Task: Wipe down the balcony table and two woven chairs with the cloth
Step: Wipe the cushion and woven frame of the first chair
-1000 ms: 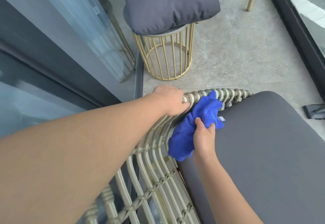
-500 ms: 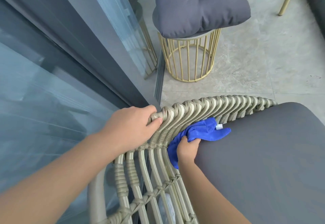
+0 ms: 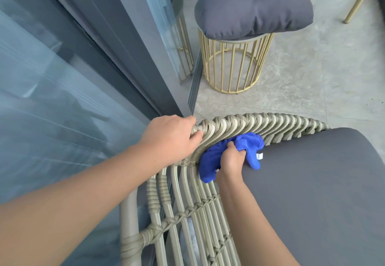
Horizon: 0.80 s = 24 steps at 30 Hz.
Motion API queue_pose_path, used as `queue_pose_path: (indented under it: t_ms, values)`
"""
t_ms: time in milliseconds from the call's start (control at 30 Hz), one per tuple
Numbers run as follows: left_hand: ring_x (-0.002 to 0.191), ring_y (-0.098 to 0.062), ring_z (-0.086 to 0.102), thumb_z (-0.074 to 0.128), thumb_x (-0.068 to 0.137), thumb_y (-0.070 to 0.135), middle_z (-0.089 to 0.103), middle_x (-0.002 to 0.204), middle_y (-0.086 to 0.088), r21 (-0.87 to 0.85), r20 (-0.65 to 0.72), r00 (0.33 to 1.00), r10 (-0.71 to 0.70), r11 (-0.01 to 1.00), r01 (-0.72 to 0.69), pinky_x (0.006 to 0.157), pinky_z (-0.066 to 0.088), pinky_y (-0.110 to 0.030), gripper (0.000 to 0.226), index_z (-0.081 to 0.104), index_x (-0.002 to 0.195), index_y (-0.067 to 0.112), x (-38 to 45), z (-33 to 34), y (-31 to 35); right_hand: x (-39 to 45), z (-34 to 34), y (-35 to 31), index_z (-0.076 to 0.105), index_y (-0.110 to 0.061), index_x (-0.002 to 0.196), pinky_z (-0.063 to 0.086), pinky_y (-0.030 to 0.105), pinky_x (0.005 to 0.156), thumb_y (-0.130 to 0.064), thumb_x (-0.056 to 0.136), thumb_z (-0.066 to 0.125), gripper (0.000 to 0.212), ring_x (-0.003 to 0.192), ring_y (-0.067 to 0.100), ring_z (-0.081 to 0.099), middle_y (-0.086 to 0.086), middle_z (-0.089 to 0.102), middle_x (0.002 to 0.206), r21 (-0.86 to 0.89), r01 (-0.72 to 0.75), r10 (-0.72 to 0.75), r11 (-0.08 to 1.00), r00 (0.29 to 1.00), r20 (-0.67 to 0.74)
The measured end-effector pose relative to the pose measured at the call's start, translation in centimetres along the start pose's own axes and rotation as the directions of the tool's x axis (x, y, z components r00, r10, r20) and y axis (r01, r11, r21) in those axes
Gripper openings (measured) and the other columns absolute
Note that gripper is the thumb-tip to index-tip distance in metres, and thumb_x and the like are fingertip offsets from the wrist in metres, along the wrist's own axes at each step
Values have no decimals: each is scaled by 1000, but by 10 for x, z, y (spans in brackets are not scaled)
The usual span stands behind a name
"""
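Note:
A beige woven chair (image 3: 260,122) fills the lower half of the view, with a dark grey seat cushion (image 3: 316,192) in it. My left hand (image 3: 168,138) grips the top of the chair's woven rim, fingers curled over it. My right hand (image 3: 230,161) holds a bunched blue cloth (image 3: 216,155) and presses it against the inner side of the woven back, just above the cushion's edge. A small white tag hangs from the cloth. The round table (image 3: 233,65) with gold wire legs stands beyond the chair; a grey cushion (image 3: 254,5) lies on top of it.
A glass sliding door with a dark frame (image 3: 116,42) runs close along the left, nearly touching the chair. Grey floor tiles (image 3: 323,73) lie between chair and table. A gold leg of another seat (image 3: 358,0) shows at the top right.
My left hand has slid left along the chair rim. My right hand with the cloth moved down inside the back, then a little up; the cloth is more bunched now.

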<state>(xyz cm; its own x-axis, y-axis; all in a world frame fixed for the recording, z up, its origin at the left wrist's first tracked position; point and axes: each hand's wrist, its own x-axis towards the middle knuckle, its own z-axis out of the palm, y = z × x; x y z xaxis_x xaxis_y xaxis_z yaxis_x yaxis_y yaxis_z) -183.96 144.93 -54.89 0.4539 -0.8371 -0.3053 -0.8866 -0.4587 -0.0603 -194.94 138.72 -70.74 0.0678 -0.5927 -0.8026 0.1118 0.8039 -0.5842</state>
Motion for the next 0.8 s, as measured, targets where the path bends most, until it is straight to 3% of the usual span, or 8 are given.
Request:
queue_pose_path:
  t_ms: [100, 267, 433, 533, 700, 800]
  values:
    - [73, -26, 44, 38, 102, 53, 36, 64, 6, 8, 0, 1000, 6, 1000, -6, 63, 30, -35, 33, 50, 94, 24, 0, 0, 1, -16, 0, -16, 48, -20, 134, 50, 45, 106, -19, 106, 48, 29, 116, 25, 64, 4, 64, 125, 42, 29, -30, 999, 999, 17]
    - [74, -27, 44, 36, 102, 53, 37, 67, 4, 18, 21, 1000, 2, 1000, -3, 64, 32, -35, 32, 43, 92, 24, -1, 0, 0, -34, -9, -39, 54, -31, 116, 48, 47, 110, -21, 104, 51, 16, 117, 21, 66, 2, 66, 127, 26, 142, -144, 989, 985, 94]
    - [73, -27, 45, 33, 104, 51, 41, 70, 3, 59, 13, 999, 30, 998, -30, 63, 34, -35, 32, 41, 92, 23, -1, 0, 1, -35, -35, -35, 58, -38, 131, 50, 44, 108, -22, 103, 52, 33, 116, 15, 68, -9, 71, 125, -48, 232, -226, 972, 969, 95]
    - [71, -27, 47, 31, 105, 51, 46, 72, 2, 89, 5, 999, 47, 995, -47, 62, 36, -36, 32, 39, 94, 23, -1, 2, 0, -20, -47, -16, 55, -31, 132, 45, 44, 111, -20, 104, 51, 31, 122, 19, 61, -7, 65, 129, -155, 211, -213, 965, 977, 3]
    - [70, -26, 46, 29, 105, 50, 41, 68, 3, 108, 8, 998, 55, 993, -56, 61, 35, -35, 32, 36, 93, 22, 0, 2, 1, 14, -56, 20, 48, -15, 124, 39, 38, 98, -12, 105, 49, 19, 119, 27, 54, 5, 58, 126, -338, 67, -82, 939, 996, -30]
    - [69, -25, 46, 30, 105, 50, 39, 67, 4, 113, 4, 998, 59, 992, -59, 61, 34, -35, 31, 35, 92, 22, 0, 2, 2, 19, -47, 43, 48, -13, 136, 40, 38, 102, -13, 103, 52, 33, 128, 32, 54, 8, 59, 133, -435, -2, 7, 901, 1000, 11]
